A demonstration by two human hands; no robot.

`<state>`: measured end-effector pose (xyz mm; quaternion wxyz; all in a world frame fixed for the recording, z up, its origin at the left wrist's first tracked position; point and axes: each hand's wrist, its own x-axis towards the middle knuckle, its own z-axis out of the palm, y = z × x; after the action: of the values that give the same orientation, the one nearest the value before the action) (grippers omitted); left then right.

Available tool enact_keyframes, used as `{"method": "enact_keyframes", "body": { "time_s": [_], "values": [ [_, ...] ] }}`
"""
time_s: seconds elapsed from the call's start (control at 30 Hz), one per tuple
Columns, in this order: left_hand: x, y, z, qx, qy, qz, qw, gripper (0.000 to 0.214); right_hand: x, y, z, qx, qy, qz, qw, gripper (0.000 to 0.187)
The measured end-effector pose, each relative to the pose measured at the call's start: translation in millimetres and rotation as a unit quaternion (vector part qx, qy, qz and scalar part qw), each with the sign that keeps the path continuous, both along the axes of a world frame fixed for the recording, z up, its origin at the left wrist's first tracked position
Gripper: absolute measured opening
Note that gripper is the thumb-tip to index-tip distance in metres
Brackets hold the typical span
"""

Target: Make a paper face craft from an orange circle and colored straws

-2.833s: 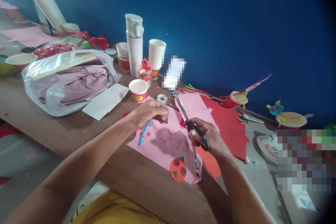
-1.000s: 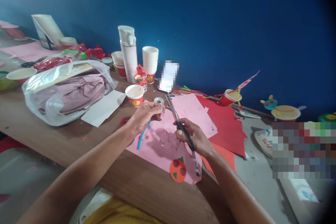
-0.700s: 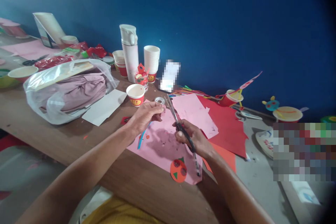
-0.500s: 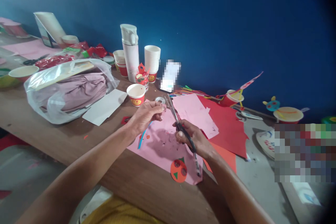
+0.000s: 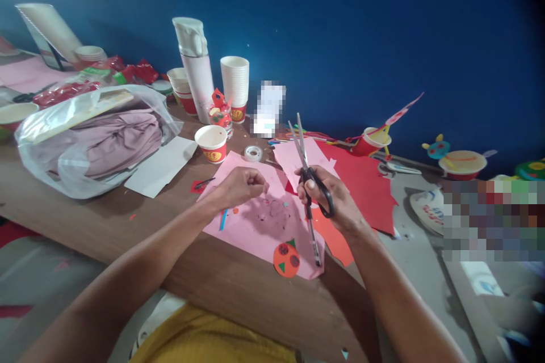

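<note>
My right hand [image 5: 326, 195] grips a pair of scissors [image 5: 301, 150] by the black handles. Its blades point up and stand slightly apart. To the left, my left hand [image 5: 244, 184] hovers over pink paper [image 5: 255, 227] with thumb and fingers pinched together; whatever may be between them is too small to make out. Dark marks and tiny scraps dot this sheet. A round orange paper face [image 5: 286, 259] lies at its front edge, beside a pen [image 5: 314, 241]. A blue strip [image 5: 223, 219] lies near my left wrist, and a roll of tape [image 5: 253, 153] sits beyond that hand.
A paper cup [image 5: 212, 146], a white flask [image 5: 196, 79] and a stack of cups [image 5: 235, 88] stand behind. At left is a plastic bag [image 5: 106, 147] with cloth inside. Red paper [image 5: 370, 193] and a decorated cup [image 5: 371, 142] are at right, before the blue wall [image 5: 361, 28].
The scissors have moved away from my left hand, up and to the right, and point more upright. My left hand has come down slightly over the pink paper. The view has shifted a little.
</note>
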<state>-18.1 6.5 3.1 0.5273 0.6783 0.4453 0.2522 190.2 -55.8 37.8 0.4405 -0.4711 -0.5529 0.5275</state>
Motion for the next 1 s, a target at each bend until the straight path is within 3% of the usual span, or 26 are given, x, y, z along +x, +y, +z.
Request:
{"method": "enact_keyframes", "body": {
  "time_s": [0.17,0.33,0.5,0.87,1.0],
  "values": [
    [10,-9,-9.6,0.104,0.108,-0.05,0.987,0.016,-2,-1,0.2,-0.005,-0.033,-0.015,0.999,0.041],
    [13,-14,-21.0,0.122,0.153,-0.075,0.978,0.028,3,2,-1.8,0.007,-0.041,-0.023,0.999,0.04],
    [15,-16,-23.9,0.122,0.171,-0.053,0.976,0.022,6,2,-0.6,0.015,-0.056,-0.025,0.998,0.041],
    [8,-15,9.9,0.174,0.243,-0.078,0.951,0.028,5,1,-0.1,0.022,-0.053,-0.025,0.998,0.037],
    [5,-19,13.8,0.19,0.258,-0.093,0.943,0.024,7,2,2.4,0.017,-0.049,-0.029,0.998,0.04]
  ]
}}
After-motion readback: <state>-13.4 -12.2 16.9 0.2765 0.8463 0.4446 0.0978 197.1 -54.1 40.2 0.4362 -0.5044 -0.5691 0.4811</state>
